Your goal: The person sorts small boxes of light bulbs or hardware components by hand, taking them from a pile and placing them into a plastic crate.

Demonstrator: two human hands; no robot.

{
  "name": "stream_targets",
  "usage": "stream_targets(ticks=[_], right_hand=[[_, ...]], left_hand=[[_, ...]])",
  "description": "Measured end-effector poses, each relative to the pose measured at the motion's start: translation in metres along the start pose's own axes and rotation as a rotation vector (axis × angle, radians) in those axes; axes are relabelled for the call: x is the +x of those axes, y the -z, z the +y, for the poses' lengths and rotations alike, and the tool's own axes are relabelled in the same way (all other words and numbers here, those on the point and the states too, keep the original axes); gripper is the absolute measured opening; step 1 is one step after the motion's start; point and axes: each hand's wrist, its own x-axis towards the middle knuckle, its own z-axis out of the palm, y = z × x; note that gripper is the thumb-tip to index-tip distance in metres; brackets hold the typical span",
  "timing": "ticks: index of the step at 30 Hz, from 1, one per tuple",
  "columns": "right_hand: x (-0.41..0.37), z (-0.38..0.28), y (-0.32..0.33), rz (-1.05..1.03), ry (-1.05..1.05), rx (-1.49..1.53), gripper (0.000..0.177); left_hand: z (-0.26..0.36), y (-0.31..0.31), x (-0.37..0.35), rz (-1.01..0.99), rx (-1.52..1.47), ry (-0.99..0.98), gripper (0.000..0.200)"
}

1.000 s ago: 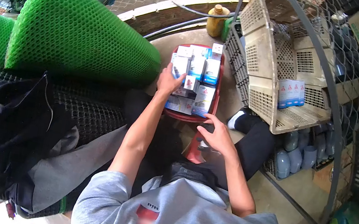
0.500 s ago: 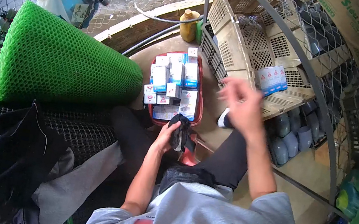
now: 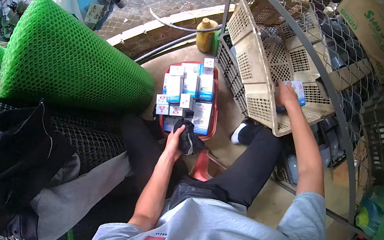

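My left hand (image 3: 175, 140) is wrapped round a black cloth (image 3: 190, 139) just in front of a red tray (image 3: 213, 123). Several small white-and-blue boxes (image 3: 190, 82) stand and lie in that tray. At the right, my right hand (image 3: 286, 94) reaches into a beige plastic crate (image 3: 261, 109) and touches a white-and-blue box (image 3: 299, 91) lying there. Its fingers are partly hidden, so whether they grip the box is unclear.
A roll of green mesh (image 3: 79, 61) lies at the left, above a dark jacket (image 3: 11, 155). A yellow bottle (image 3: 204, 36) stands behind the tray. A curved metal frame (image 3: 334, 86) with wire netting crosses the right side.
My right hand has moved right, from the air beside the crate to the box inside it. The crate's near edge now sits lower in view. My left hand still holds the black cloth.
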Motion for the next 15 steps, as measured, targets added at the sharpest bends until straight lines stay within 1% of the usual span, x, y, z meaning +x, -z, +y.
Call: stream_targets(ticks=[1, 3, 4, 6, 7, 9, 10, 12, 13, 15], right_hand=[[0.004, 0.003, -0.004, 0.002, -0.001, -0.001, 0.071], [0.019, 0.012, -0.021, 0.119, 0.033, 0.012, 0.064], [0.028, 0.016, -0.027, 0.118, 0.031, 0.013, 0.064], [0.041, 0.020, -0.029, 0.043, 0.044, 0.154, 0.062], [0.040, 0.023, -0.029, 0.047, 0.043, 0.158, 0.062], [0.034, 0.026, -0.028, 0.312, 0.076, 0.233, 0.061], [0.021, 0.023, -0.021, 0.316, 0.080, 0.230, 0.061], [-0.013, 0.020, 0.001, 0.615, 0.174, 0.428, 0.063], [-0.030, 0.017, 0.011, 0.615, 0.183, 0.422, 0.063], [-0.073, 0.008, 0.025, 0.637, 0.173, 0.831, 0.065]], left_hand=[[0.001, -0.001, 0.000, -0.002, 0.000, 0.000, 0.025], [0.002, -0.001, 0.000, -0.016, -0.002, 0.000, 0.026], [0.003, -0.004, -0.004, -0.016, -0.001, 0.002, 0.026], [0.007, -0.009, -0.008, -0.014, 0.008, -0.019, 0.027], [0.007, -0.007, -0.007, -0.016, 0.012, -0.022, 0.027], [0.005, -0.001, -0.004, -0.019, -0.037, -0.030, 0.028], [0.006, -0.001, -0.008, -0.021, -0.042, -0.034, 0.028], [0.008, -0.002, -0.012, 0.006, -0.037, -0.050, 0.029], [0.008, -0.001, -0.013, 0.008, -0.048, -0.054, 0.029], [0.007, 0.002, -0.013, -0.032, -0.069, -0.036, 0.030]])
